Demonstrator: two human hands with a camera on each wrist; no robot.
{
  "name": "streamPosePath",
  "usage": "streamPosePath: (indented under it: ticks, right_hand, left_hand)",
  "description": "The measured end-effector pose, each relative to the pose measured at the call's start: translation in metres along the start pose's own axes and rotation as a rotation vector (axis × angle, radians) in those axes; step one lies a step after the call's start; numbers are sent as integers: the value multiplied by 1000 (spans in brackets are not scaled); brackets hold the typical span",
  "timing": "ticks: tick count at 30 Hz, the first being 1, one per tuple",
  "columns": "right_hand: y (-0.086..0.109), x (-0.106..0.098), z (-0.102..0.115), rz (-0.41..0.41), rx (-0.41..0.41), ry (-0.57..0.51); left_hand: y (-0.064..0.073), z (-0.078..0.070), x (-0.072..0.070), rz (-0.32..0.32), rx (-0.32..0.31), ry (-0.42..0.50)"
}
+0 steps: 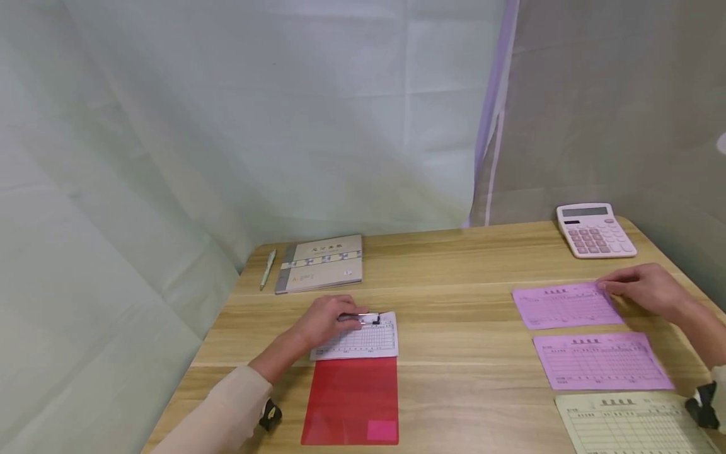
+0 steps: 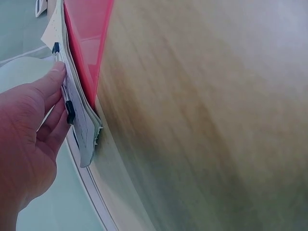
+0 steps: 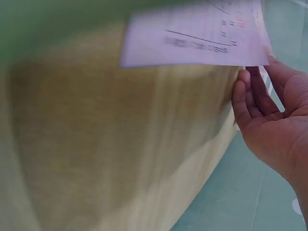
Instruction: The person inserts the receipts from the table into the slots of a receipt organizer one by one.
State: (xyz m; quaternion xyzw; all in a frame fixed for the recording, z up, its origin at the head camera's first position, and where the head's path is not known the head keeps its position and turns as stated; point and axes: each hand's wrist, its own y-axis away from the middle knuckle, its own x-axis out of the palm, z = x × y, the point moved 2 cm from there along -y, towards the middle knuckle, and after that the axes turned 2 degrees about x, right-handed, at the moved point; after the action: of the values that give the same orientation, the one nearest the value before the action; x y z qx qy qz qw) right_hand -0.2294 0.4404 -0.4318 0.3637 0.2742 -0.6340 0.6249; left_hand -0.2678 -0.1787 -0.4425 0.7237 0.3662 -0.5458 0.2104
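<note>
Soft light (R wrist view partly blurred)

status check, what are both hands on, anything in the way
Left hand gripping metal clip over white form. Right hand pinching corner of farthest purple form. No obstruction visible between them.

No wording can be read: the print on the notebook, upper purple slip, lower purple slip, green slip and white pad is too small or blurred.
</note>
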Motion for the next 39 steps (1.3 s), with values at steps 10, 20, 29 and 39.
streamPosePath:
  ticks: [10, 20, 29, 39]
  right_hand:
    - [-10, -19, 24, -1, -44, -41]
    - [-14, -3, 76, 99, -90, -321]
    - [-4, 40, 125, 234, -55, -523]
    - [15, 96, 157, 315, 44, -636]
  left_hand:
    - [0, 0, 1, 9, -9, -1]
    - [0, 0, -1, 12, -1, -3]
    - [1, 0, -1, 7, 9, -16]
    - [0, -2, -1, 4, 7, -3]
